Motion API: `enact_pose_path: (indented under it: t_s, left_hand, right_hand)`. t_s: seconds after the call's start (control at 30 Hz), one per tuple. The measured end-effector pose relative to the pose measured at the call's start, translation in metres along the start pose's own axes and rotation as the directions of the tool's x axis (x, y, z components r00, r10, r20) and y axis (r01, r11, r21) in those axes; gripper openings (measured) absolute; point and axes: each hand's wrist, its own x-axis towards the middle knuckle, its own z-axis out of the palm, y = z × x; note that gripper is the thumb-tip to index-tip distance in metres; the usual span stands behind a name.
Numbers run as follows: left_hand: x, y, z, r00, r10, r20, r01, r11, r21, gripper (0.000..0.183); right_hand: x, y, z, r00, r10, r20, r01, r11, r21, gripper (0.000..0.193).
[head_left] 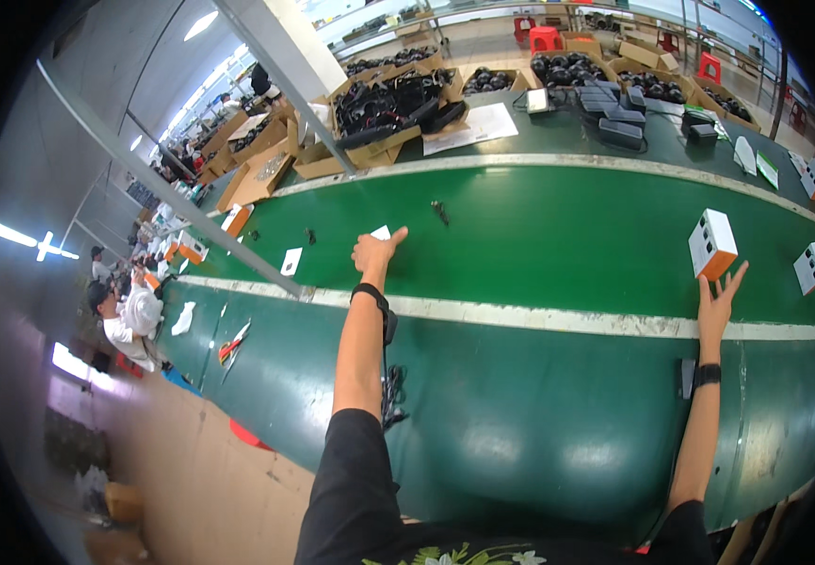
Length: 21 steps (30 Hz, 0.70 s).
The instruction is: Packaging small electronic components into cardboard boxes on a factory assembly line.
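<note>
Right hand (720, 299) is reaching up w/ fingers spread open, empty; white-and-orange box (712, 243) is sitting on green conveyor belt (558, 235) just beyond its fingertips, nearly touching; left hand (375, 250) is pinching small white card (382, 232), well apart from box.

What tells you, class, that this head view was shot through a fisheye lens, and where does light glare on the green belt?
In the head view, the belt and its white stripes bow into curves and a black rim rings the picture; soft pale glare patches sit on the near green surface between the left hand and right hand; the white box looks sharp, the far cartons less so.
</note>
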Motion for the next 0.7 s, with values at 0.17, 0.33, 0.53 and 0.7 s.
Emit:
enact_pose_path:
  t_s: [0.17,0.33,0.53,0.7]
  left_hand:
    - [0.001,0.044,0.036,0.993,-0.119,0.007,0.118,0.991,0.057,0.106]
    - [0.039,0.035,0.03,0.986,-0.107,0.129,0.101,0.994,0.046,0.086]
    - [0.063,0.031,0.024,0.986,-0.063,0.155,0.047,0.994,0.103,0.071]
    - [0.032,0.033,0.042,0.98,0.197,-0.017,-0.194,0.974,0.117,0.049]
  right_hand:
    - [0.012,0.033,-0.023,0.993,0.118,-0.023,-0.117,0.993,0.014,0.096]
    - [0.015,0.035,-0.008,0.995,0.095,-0.027,-0.097,0.993,-0.072,0.093]
    - [0.011,0.023,-0.004,0.99,0.115,-0.082,-0.123,0.987,-0.106,0.093]
    - [0.009,0.026,-0.014,0.973,0.119,-0.198,-0.153,0.974,-0.167,0.093]
